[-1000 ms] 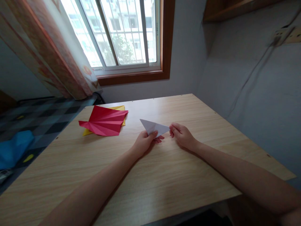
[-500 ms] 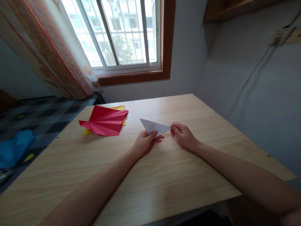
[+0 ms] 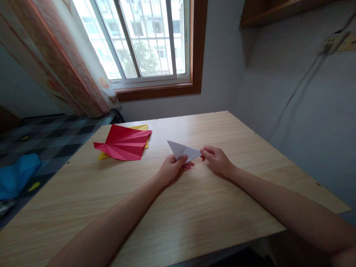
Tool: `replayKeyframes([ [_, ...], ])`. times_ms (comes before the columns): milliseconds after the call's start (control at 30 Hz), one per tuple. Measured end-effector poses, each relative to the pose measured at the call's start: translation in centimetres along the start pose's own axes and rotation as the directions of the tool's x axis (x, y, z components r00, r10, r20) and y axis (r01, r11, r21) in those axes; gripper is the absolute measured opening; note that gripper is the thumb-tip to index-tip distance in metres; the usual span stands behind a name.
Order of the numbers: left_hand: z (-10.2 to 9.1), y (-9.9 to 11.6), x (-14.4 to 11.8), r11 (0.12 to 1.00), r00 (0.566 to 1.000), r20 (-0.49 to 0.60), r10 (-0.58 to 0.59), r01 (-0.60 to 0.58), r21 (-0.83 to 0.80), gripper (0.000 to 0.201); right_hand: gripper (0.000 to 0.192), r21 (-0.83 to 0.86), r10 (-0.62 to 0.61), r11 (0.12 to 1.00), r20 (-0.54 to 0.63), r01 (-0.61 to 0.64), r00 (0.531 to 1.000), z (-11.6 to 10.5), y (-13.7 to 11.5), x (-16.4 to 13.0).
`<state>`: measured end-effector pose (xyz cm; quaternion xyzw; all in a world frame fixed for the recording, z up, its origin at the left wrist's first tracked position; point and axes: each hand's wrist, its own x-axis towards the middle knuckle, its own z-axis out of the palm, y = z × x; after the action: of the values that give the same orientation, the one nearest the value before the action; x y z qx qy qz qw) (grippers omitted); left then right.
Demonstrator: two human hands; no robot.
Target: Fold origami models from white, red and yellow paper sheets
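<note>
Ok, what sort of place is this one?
Probably a bedroom in a home: a floral curtain at a barred window, and checked cloth, possibly bedding, beside the wood-grain table.

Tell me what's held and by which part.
Folded white paper triangle: left grip on its near side, right grip pinching its right-hand tip.

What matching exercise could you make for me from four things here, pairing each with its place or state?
1. white folded paper
2. red creased paper
3. yellow paper
4. floral curtain

A. mostly covered by another sheet
B. hanging at the left of the window
C. held by the left hand and right hand
D. lying on top, its folds fanning out

Pairs: 1-C; 2-D; 3-A; 4-B
</note>
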<state>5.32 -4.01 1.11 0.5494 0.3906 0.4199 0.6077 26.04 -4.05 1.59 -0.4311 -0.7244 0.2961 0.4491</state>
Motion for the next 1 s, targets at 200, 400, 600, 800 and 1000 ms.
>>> replayKeyframes([
  [200,0.0,0.4,-0.2,0.995,0.998,0.053,0.024,-0.029,0.093,0.044,0.033,-0.008,-0.001,1.000,0.024,0.001,1.000,0.2,-0.6,-0.1],
  [400,0.2,1.0,-0.4,0.979,0.992,0.115,0.048,-0.070,0.192,0.044,0.031,-0.022,-0.014,1.000,0.037,0.015,0.999,0.3,-0.4,-0.2],
  [600,0.2,1.0,-0.5,0.980,0.993,0.117,0.025,-0.048,0.193,0.043,0.031,-0.095,-0.003,0.995,0.039,0.007,0.999,0.3,-0.6,-0.3],
  [800,0.2,0.4,-0.2,0.999,0.999,0.049,0.015,-0.017,0.040,0.038,0.033,-0.066,0.013,0.998,-0.030,-0.015,0.999,0.4,-0.5,-0.3],
  [1000,0.1,0.5,0.0,0.995,1.000,-0.020,0.012,-0.014,-0.097,0.037,0.033,-0.006,0.023,1.000,-0.087,-0.024,0.996,0.2,-0.3,-0.2],
])
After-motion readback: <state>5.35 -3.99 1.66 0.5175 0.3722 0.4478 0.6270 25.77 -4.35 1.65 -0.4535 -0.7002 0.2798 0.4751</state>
